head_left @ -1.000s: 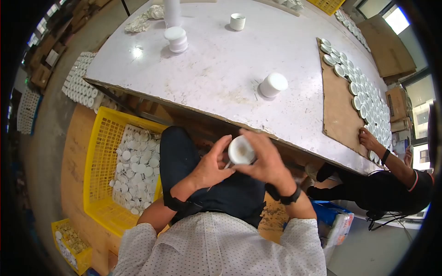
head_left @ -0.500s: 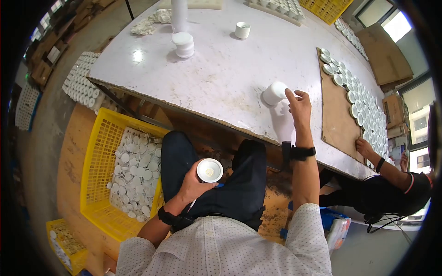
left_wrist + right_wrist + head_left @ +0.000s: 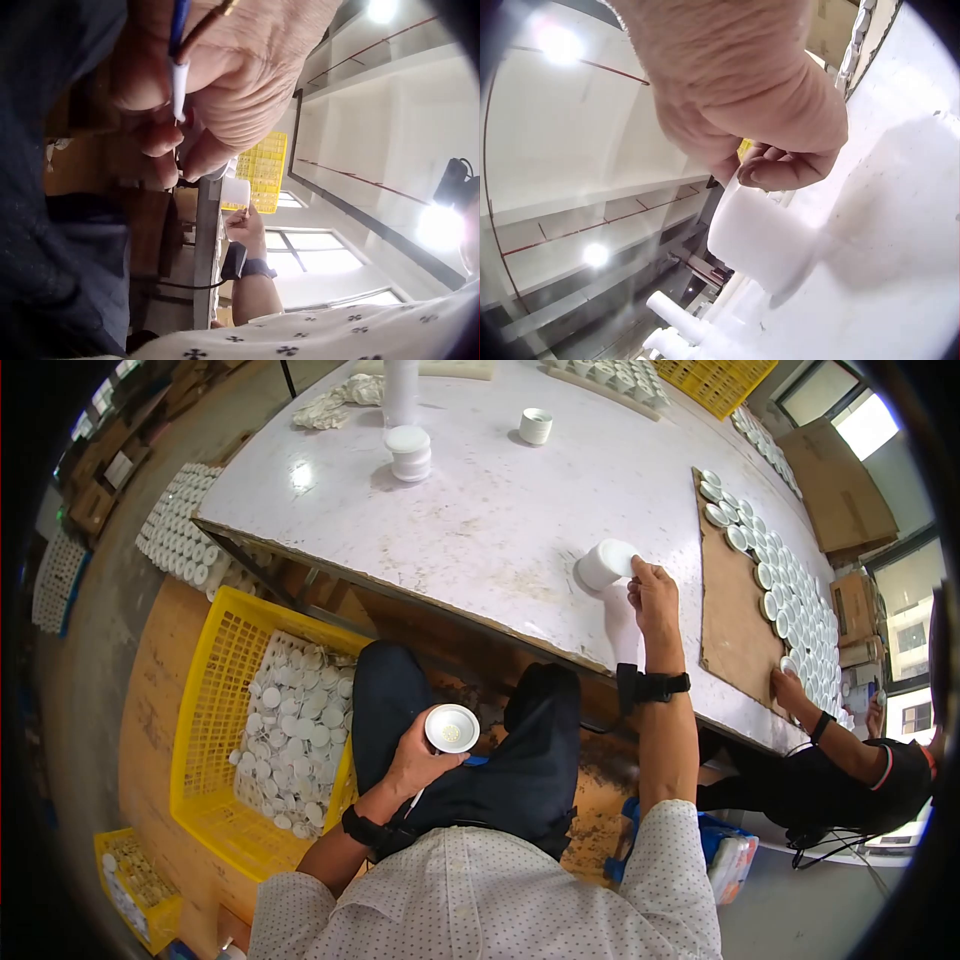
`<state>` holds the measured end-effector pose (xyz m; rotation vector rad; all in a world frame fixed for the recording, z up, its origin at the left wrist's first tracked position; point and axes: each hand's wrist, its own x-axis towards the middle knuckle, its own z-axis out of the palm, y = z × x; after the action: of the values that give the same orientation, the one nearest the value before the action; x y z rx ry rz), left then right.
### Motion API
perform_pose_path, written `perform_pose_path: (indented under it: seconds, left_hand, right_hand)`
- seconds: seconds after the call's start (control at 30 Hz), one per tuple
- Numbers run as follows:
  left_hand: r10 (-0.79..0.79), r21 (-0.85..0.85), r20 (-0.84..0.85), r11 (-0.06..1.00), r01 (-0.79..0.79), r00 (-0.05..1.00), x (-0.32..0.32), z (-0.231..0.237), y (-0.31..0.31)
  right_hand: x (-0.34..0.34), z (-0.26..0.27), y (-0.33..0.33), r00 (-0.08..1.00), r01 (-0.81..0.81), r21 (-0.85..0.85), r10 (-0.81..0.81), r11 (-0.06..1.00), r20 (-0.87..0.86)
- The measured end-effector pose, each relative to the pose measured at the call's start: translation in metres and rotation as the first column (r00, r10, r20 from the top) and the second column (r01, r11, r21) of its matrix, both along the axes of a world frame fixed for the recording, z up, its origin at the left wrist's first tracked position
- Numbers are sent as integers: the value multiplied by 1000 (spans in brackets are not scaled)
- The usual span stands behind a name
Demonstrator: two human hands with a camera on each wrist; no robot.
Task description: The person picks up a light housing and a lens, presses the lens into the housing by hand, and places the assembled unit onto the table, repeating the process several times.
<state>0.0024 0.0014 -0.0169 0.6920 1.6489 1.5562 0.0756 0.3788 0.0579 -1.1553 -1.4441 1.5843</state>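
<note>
White tabletop: the pale, scuffed worktable [image 3: 480,520] fills the upper middle of the head view, its near edge slanting between the two hands.
Yellow basket: the yellow plastic mesh basket [image 3: 213,695], holding many white round pieces, lies at the left of the head view, beyond the left hand.
Right hand: the person's right hand [image 3: 655,598] is over the table, right of centre, thumb and fingers bent in a pinch at the cylinder's upper rim; whether a thin layer sits between them I cannot tell.
Left hand: the person's left hand [image 3: 415,758], low centre above the lap, has fingers wrapped around the cup.
White cylinder: the squat, matt white cylinder [image 3: 606,563] stands on the table, axis upright, flat top up. It lies just left of the right fingertips and touches them; the right hand is clearly nearer, the left well apart at lower left.
White cup: the glossy, round white cup-like piece [image 3: 452,728] faces upward, below and left of the cylinder.
Slim stick: a thin blue, brown and white stick [image 3: 178,86] crosses the left palm in the left wrist view; one piece or two, I cannot tell.
</note>
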Motion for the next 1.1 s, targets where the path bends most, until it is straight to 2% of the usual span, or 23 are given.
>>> perform_pose_path:
  seconds: [0.07, 0.13, 0.27, 0.4, 0.5, 0.57, 0.63, 0.77, 0.83, 0.87, 0.9, 1.0, 1.07, 1.1]
  left_hand:
    - [-8, -92, 93, 996, 17, 996, 1, 2, 1]
    - [-3, -79, 87, 997, 10, 996, 2, -3, 1]
    - [4, -92, 105, 996, 6, 995, 1, 3, 1]
    - [-3, -98, 114, 995, 14, 994, 0, 9, 2]
    - [-57, -170, 195, 981, 91, 979, -4, 23, 11]
    - [-53, -60, 184, 996, 65, 982, -2, 25, 21]
    - [-91, -86, 185, 990, 108, 978, -4, 35, 31]
    - [-143, -30, 196, 988, 151, 970, -3, 46, 47]
    - [-149, -30, 154, 987, 155, 977, -3, 53, 53]
    - [-150, -55, 244, 984, 168, 958, -3, 61, 55]
    - [-140, -66, 250, 985, 161, 958, -3, 58, 56]
    - [-135, 3, 222, 990, 138, 966, -1, 46, 57]
    - [-142, 33, 255, 990, 138, 956, -1, 44, 57]
    - [-162, 71, 285, 986, 148, 945, -1, 42, 57]
  right_hand:
    - [1, 0, 0, 999, 16, -29, -17, 999, -38]
    - [3, -1, 0, 999, -28, -26, 27, 999, -31]
    - [13, 0, -6, 1000, -5, -41, 4, 999, -28]
    - [34, 2, -27, 987, 8, -78, -20, 997, -159]
    - [42, 0, -56, 968, 9, -119, -39, 993, -248]
    - [44, -1, -74, 949, 5, -147, -51, 989, -312]
    - [51, -13, -83, 947, 5, -156, -55, 988, -315]
    - [54, -19, -103, 963, -48, -175, -1, 983, -270]
    - [54, -18, -114, 977, -42, -241, -10, 970, -211]
    - [54, -19, -119, 976, -55, -248, 0, 967, -216]
    - [53, -19, -126, 977, -60, -259, 4, 964, -212]
    - [53, -22, -150, 991, -127, 1, 127, 992, -51]
    - [57, -30, -172, 974, -225, 242, 209, 944, 88]
    - [57, -25, -179, 947, -313, 639, 181, 703, 265]
